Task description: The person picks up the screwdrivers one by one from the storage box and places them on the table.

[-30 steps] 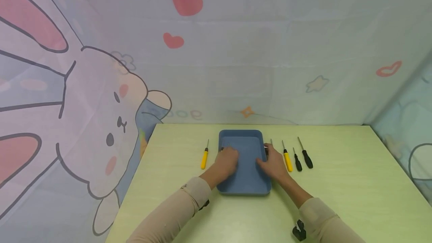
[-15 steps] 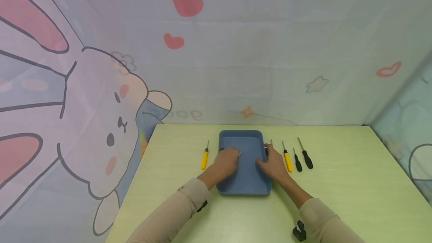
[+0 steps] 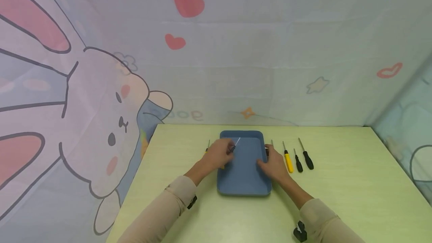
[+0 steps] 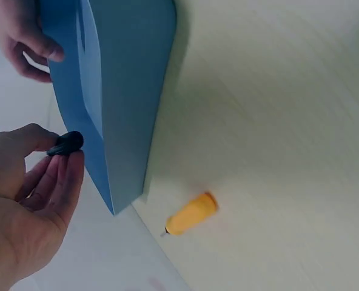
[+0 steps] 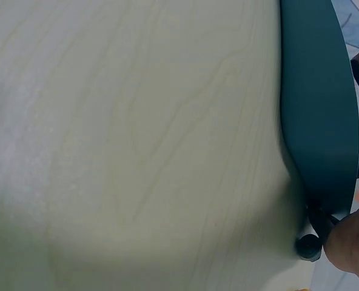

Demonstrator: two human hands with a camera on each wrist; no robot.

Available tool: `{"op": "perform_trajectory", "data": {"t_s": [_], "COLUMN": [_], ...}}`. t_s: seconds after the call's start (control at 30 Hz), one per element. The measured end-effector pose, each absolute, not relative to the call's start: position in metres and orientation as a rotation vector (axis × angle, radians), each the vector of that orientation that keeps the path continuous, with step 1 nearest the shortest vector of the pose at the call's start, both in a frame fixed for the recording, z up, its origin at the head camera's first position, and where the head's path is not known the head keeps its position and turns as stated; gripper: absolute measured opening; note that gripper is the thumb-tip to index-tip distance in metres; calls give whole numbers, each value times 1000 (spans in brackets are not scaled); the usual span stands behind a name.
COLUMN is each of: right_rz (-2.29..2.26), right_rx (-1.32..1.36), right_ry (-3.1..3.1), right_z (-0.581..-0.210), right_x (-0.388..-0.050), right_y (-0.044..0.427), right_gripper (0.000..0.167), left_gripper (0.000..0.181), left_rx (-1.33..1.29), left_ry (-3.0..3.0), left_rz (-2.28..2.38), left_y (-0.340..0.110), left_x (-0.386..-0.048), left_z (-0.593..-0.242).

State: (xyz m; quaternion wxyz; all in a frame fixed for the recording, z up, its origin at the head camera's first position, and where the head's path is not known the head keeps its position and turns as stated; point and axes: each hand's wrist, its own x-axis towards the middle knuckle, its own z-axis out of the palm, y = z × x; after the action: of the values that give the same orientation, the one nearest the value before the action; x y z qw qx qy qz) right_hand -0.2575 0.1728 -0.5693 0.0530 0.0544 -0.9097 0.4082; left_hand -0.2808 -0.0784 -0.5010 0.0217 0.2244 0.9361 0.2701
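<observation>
Head view: hands (image 3: 217,155) (image 3: 275,165) hold screwdriver (image 3: 232,149) and blue tray (image 3: 245,181).

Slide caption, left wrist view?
Left hand pinching a black screwdriver near a blue tray, yellow screwdriver on the table.

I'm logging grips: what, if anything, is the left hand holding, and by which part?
The left hand pinches a screwdriver by its black handle.

Room opens across the counter (image 3: 354,175) at 3 o'clock from the tray (image 3: 244,193), beyond a row of screwdrivers (image 3: 298,165) that, with the right hand (image 3: 275,165), obstructs the near side. Another lane runs toward 6 between the left sleeve (image 3: 162,205) and right sleeve (image 3: 327,218). The left hand (image 3: 217,155) with its black screwdriver (image 3: 232,149) blocks 10, the backdrop (image 3: 236,70) 12.
</observation>
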Motion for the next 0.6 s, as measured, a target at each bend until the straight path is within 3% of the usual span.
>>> {"op": "perform_trajectory", "data": {"t_s": [0.6], "right_rz": [1228], "right_rx": [162], "right_ry": [-2766], "right_z": [-570], "right_x": [-257], "right_y": [173], "right_gripper": [69], "left_gripper": [34], "left_rx": [709], "left_ry": [2876], "left_rz": [1110], "left_y": [-110], "left_x": [-287], "left_z": [-494]}}
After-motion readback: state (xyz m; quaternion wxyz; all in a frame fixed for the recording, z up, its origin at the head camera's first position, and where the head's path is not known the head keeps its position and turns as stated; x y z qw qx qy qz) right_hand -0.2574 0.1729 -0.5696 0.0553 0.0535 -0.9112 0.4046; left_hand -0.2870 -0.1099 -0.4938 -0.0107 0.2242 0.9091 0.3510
